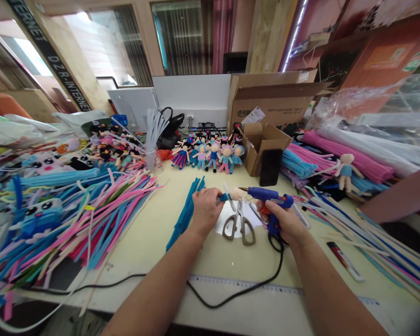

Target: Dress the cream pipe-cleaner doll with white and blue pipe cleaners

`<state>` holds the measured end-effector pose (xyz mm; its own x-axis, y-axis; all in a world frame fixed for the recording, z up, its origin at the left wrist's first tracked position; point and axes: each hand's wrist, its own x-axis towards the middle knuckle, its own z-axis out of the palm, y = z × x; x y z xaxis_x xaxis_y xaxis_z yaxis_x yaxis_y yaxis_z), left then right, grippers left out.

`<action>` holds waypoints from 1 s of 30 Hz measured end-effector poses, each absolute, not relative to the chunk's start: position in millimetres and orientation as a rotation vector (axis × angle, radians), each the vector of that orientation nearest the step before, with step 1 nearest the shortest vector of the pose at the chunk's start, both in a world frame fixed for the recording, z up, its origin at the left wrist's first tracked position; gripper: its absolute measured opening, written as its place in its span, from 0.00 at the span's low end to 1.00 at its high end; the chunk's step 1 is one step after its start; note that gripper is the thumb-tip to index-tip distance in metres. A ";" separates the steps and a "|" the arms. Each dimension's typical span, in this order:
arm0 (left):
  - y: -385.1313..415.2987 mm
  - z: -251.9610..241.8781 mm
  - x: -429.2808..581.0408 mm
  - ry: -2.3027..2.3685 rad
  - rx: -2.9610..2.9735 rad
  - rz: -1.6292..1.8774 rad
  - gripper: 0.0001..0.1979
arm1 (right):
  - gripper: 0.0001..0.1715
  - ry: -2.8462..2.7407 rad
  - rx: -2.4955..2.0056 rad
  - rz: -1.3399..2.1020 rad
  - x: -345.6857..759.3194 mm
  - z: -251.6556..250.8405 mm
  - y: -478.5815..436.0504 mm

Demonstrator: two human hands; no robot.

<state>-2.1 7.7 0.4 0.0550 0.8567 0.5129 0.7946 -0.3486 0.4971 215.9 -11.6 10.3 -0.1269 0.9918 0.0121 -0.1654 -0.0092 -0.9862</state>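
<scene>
My left hand (207,209) is closed on a small doll piece (234,193), pale at its right end and blue near my fingers. My right hand (282,218) is wrapped round a blue glue gun (270,195), whose nozzle points left, close beside the pale end. Whether the nozzle touches it I cannot tell. Below lie scissors (238,224) with grey handles, partly on a white sheet (222,225). Teal pipe cleaners (184,217) rest left of my left hand. The glue gun's black cable (227,303) curves across the table front, passing under my left forearm.
Many coloured pipe cleaners (101,214) cover the left side; more (367,238) lie at right. Finished dolls (213,151) stand at the back beside an open carton (255,147) and a black phone (270,167). A ruler strip (238,283) runs along the front.
</scene>
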 end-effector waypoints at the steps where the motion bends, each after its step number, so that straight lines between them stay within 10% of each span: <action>1: 7.8 0.1 -2.1 1.722 2.211 1.189 0.05 | 0.18 -1.175 -1.023 1.382 216.8 10.7 -11.5; 21: 20.2 -3.4 -0.7 0.891 0.829 1.177 0.17 | 0.19 -1.105 -0.948 1.412 217.4 14.7 -12.1; 30: 13.6 6.2 -2.1 0.670 0.718 1.067 0.05 | 0.18 -1.146 -0.963 1.357 214.0 8.6 -10.7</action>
